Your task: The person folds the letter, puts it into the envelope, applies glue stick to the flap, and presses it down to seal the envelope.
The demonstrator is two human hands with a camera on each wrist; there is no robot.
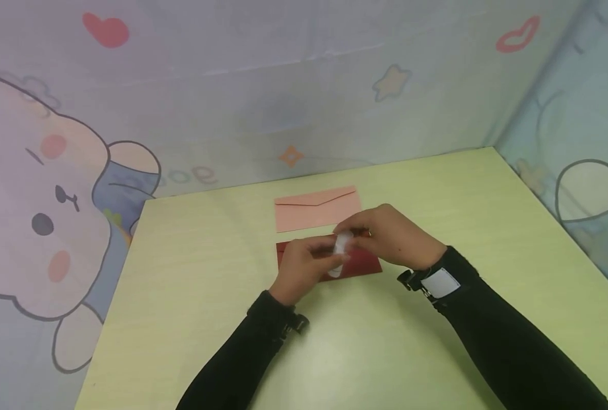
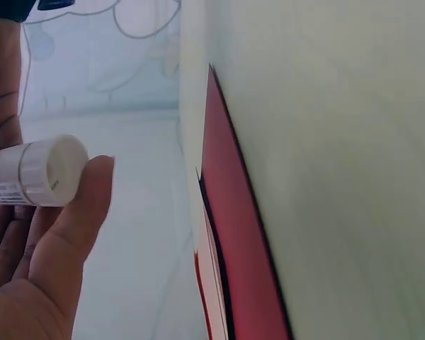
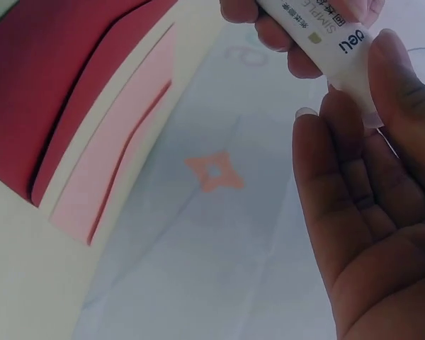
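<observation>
A white glue stick, marked "deli" in the right wrist view, is held tilted above a dark red envelope. My left hand grips its body, the thumb along the side by the flat base end seen in the left wrist view. With thumb and forefinger, my right hand pinches the opposite end; that tip is partly covered by fingers. The red envelope lies flat on the table under both hands, which hide part of it.
Behind the red envelope lies a pink envelope with its pointed flap showing. The pale yellow table meets a printed cloth backdrop at its rear, and another cloth stands along the right.
</observation>
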